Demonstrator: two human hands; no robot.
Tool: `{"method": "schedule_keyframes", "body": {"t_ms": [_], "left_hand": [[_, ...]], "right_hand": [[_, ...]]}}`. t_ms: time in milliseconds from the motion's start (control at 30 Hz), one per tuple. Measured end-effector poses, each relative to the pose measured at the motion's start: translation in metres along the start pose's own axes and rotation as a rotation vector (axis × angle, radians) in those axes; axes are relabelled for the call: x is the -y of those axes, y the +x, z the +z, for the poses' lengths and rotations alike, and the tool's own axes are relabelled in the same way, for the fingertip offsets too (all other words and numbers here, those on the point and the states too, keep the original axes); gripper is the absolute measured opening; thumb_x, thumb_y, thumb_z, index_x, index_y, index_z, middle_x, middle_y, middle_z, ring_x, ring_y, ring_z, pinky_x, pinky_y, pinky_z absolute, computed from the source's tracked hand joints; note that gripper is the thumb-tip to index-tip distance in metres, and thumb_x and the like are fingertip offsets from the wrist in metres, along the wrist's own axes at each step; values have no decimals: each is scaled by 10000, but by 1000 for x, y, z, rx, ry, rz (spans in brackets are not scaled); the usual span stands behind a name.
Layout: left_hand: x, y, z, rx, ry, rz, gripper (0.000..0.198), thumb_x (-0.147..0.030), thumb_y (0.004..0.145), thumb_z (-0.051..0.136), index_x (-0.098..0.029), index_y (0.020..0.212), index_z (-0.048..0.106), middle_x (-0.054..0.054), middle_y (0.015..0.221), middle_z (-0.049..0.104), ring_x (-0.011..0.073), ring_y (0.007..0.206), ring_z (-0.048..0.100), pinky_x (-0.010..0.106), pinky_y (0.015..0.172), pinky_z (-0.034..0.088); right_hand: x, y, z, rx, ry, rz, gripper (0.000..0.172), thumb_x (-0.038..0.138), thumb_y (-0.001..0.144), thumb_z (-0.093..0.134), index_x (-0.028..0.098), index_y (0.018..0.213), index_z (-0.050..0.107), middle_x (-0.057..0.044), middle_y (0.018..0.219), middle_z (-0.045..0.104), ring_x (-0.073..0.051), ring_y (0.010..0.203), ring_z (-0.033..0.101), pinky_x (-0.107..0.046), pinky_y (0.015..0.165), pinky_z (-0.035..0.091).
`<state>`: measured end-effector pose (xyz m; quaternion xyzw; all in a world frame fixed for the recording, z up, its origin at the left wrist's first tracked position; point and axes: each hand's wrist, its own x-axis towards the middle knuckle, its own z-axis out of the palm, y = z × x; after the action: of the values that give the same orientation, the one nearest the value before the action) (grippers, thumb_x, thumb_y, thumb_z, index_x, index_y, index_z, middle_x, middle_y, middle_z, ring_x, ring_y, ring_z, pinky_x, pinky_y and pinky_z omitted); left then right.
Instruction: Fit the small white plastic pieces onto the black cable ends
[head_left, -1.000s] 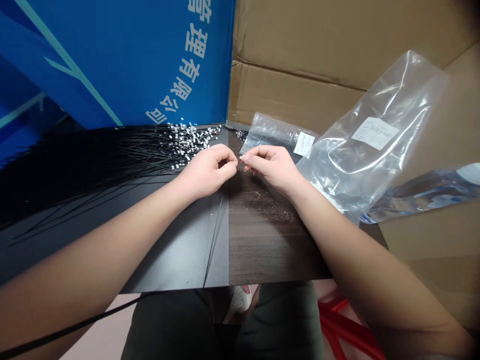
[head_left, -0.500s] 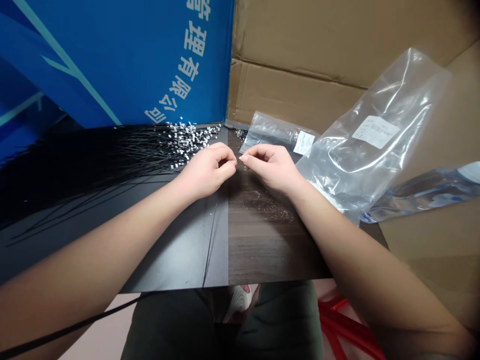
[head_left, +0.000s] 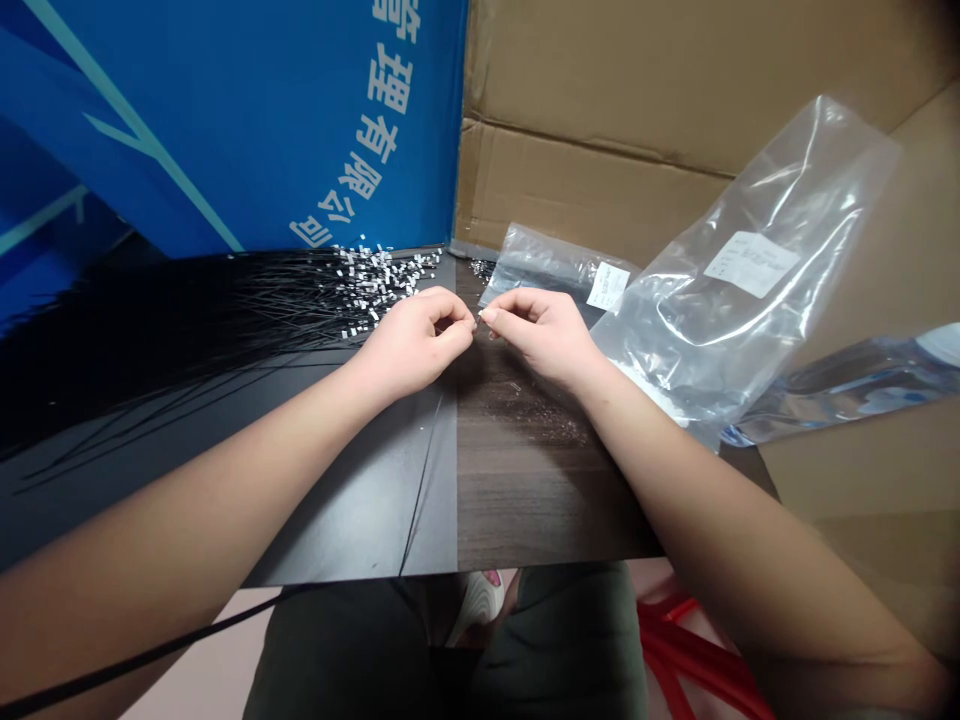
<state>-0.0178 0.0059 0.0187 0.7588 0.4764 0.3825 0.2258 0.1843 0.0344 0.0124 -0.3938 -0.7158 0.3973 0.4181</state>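
Over the table, my left hand [head_left: 420, 340] and my right hand [head_left: 551, 332] face each other with their fingertips almost touching. Thumb and finger of the left are pinched on a thin black wire [head_left: 422, 475], which trails down from beneath that hand towards the table's front edge. A pinch closes my right hand too, around a tiny piece too small to make out. Left of the hands lies a large bundle of black wires [head_left: 225, 300], their ends tipped with small white tags [head_left: 379, 275]. Tiny clear bits [head_left: 551, 420] are scattered below my right hand.
A small labelled plastic bag [head_left: 555, 262] lies behind my right hand. To its right, a large clear bag [head_left: 750, 290] leans on the cardboard [head_left: 600, 90], near a plastic bottle [head_left: 847, 390]. A blue printed panel [head_left: 247, 110] stands at the back left. Below is a red stool [head_left: 690, 640].
Both hands stay nearly in place, with only a slight shift at the fingertips. The lower part of the trailing wire has moved a little to the left.
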Motion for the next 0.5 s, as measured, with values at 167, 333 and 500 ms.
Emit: {"method": "schedule_keyframes", "body": {"t_ms": [167,333,500], "left_hand": [[-1,0,-1,0,-1,-19,177,-308,885,600,-186,832,716,48,950,743,206,878,664,351,813,493],[-1,0,-1,-4,19,-5,162,-308,883,607,-189,813,692,43,921,716,197,843,638,346,785,482],[-1,0,0,-29,44,31,144,-283,881,584,-196,788,652,42,898,689,207,868,632,360,820,489]], "right_hand": [[-2,-1,0,0,9,14,212,383,866,752,185,792,732,-23,811,723,-157,759,605,-328,753,481],[-3,-1,0,3,5,21,217,389,872,756,189,794,732,-25,817,720,-159,766,604,-330,755,482],[-3,0,1,16,12,23,216,384,872,755,185,794,724,-28,823,721,-159,767,604,-332,756,477]]}}
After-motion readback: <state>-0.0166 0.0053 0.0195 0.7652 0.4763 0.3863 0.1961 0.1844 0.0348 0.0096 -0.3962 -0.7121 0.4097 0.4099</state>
